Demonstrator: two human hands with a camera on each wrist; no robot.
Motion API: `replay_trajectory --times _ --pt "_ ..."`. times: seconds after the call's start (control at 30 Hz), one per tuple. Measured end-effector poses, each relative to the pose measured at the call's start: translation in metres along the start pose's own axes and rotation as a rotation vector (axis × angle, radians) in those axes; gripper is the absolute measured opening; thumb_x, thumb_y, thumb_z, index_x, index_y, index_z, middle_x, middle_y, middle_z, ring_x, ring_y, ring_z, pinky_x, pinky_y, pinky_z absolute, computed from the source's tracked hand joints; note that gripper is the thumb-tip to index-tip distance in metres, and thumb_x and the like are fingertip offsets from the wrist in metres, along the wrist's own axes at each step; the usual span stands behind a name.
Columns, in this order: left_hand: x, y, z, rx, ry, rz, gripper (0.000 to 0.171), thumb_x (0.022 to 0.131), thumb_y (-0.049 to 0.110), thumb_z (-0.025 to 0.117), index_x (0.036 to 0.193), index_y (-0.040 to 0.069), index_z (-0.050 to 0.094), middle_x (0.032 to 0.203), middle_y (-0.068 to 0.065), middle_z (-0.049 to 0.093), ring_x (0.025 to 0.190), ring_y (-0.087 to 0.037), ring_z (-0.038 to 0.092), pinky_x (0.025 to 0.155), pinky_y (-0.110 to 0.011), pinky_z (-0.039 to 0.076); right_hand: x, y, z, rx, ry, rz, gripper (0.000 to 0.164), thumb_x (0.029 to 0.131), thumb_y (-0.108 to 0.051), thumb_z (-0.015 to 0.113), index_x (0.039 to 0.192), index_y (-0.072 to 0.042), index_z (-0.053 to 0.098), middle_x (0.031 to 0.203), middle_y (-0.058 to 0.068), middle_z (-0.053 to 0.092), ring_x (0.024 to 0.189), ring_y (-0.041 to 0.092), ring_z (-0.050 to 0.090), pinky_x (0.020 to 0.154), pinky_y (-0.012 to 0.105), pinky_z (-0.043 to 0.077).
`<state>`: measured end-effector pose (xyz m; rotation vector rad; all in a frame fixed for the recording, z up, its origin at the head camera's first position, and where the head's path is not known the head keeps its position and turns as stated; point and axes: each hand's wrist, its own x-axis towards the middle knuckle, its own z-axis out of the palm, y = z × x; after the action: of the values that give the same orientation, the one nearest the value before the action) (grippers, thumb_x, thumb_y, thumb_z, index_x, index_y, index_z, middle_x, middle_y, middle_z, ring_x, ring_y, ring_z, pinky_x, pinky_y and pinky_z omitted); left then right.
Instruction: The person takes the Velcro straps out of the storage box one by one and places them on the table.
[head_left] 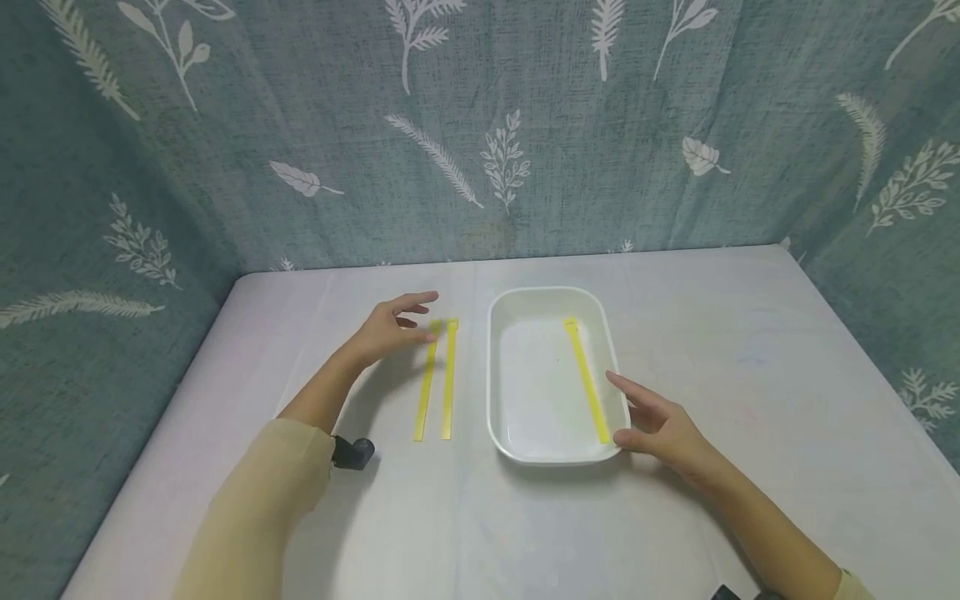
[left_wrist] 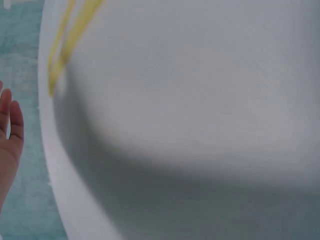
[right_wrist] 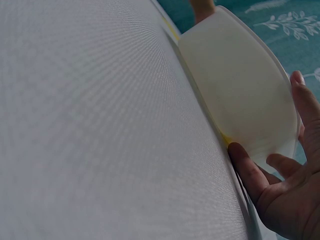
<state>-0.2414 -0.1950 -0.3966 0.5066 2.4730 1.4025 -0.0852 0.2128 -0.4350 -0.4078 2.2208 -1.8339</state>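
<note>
A white rectangular tray (head_left: 525, 457) stands on the table, with one flat yellow strip (head_left: 587, 379) lying slanted along the right of its floor. Left of the tray lie two similar strips, a left one (head_left: 424, 396) and a right one (head_left: 448, 383), roughly parallel, with small wider heads at the far end. My left hand (head_left: 386, 333) hovers over their far ends, thumb tip overlapping the left strip, fingers apart and nothing between them. At the tray's right side, my right hand (head_left: 660, 423) rests spread fingers against the rim and wall.
The table (head_left: 750, 333) has a white cloth and is bordered by a teal leaf-patterned curtain (head_left: 480, 150) behind and at both sides. A dark wrist camera (head_left: 352, 452) sits by the left sleeve.
</note>
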Motion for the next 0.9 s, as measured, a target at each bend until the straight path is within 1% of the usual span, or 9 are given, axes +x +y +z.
replay_trajectory --times 0.17,0.37,0.57,0.77,0.9 --pt "0.004 0.014 0.002 0.030 -0.046 0.059 0.067 0.080 0.009 0.076 0.140 0.009 0.046 0.143 -0.006 0.046 0.126 -0.028 0.046 0.103 -0.046 0.040 0.001 0.000 0.000 -0.005 0.004 0.000 0.073 0.083 -0.005 0.070 0.147 -0.013 0.035 0.152 0.018 0.028 0.129 0.043 0.040 0.092 0.015 0.040" --pt "0.012 0.035 0.004 0.034 -0.082 0.132 0.064 0.080 0.008 0.075 0.138 0.014 0.049 0.141 -0.004 0.049 0.124 -0.026 0.047 0.102 -0.043 0.040 0.001 0.001 0.000 0.002 0.007 -0.002 0.073 0.083 -0.004 0.070 0.147 -0.010 0.035 0.151 0.020 0.029 0.129 0.045 0.038 0.092 0.014 0.040" --pt "0.018 0.058 0.005 0.023 -0.116 0.160 0.064 0.080 0.013 0.076 0.138 0.016 0.050 0.141 -0.002 0.048 0.124 -0.021 0.048 0.103 -0.039 0.040 0.000 0.000 0.000 0.006 0.003 -0.012 0.073 0.083 -0.004 0.070 0.146 -0.010 0.035 0.151 0.022 0.029 0.129 0.047 0.038 0.091 0.014 0.041" --pt "0.023 0.080 0.008 0.019 -0.160 0.167 0.066 0.078 0.018 0.078 0.138 0.017 0.050 0.140 -0.001 0.048 0.126 -0.023 0.046 0.104 -0.039 0.039 0.000 0.000 0.001 0.002 0.000 -0.015 0.072 0.083 -0.004 0.070 0.147 -0.011 0.035 0.151 0.022 0.029 0.128 0.047 0.039 0.092 0.015 0.040" --pt "0.029 0.093 0.012 0.008 -0.192 0.182 0.065 0.079 0.017 0.077 0.138 0.018 0.049 0.140 0.001 0.048 0.126 -0.022 0.046 0.104 -0.038 0.039 -0.001 0.000 0.001 -0.001 0.002 -0.012 0.072 0.083 -0.004 0.069 0.146 -0.011 0.035 0.151 0.021 0.029 0.128 0.046 0.040 0.092 0.015 0.040"
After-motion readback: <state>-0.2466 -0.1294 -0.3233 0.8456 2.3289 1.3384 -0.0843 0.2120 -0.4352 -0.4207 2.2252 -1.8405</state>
